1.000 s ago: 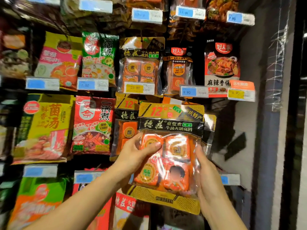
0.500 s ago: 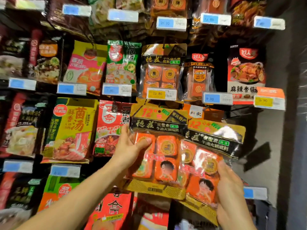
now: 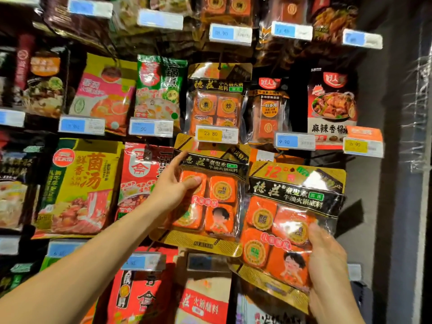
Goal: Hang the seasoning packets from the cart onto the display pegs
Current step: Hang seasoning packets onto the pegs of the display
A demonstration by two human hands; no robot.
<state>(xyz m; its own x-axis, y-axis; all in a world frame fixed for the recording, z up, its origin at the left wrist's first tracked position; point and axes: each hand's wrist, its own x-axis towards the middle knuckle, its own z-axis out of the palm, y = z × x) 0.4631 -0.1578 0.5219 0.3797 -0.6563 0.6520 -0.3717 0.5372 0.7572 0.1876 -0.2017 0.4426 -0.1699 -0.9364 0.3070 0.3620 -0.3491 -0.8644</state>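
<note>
The left grip (image 3: 177, 190) pinches the left packet (image 3: 222, 195) by its upper left side. The thumb lies on the clear front over an orange block and the fingers reach up round the edge. That packet sits high and flat against the display, with its gold header tucked just under the yellow tag (image 3: 217, 134). I'd say it is being steadied at its peg so it won't swing or slip. The peg itself is hidden, so I can't tell whether the packet is hooked on.

The right grip (image 3: 327, 258) pinches the right packet (image 3: 280, 218) at its lower right edge, thumb on the front and fingers out of sight behind. This packet is held out in front of the display, lower than the other and a little tilted, and its left side overlaps the left packet's edge. Holding it from the bottom leaves the header and its hole (image 3: 292, 170) free, which makes sense for threading it onto a peg. Dark wire (image 3: 327, 160) shows just behind the top right of this packet. It may be a bare peg, and if so the hole needs lifting up to its tip.

The cart is not in view. One packet looks near placed, and the other has yet to go up.
</note>
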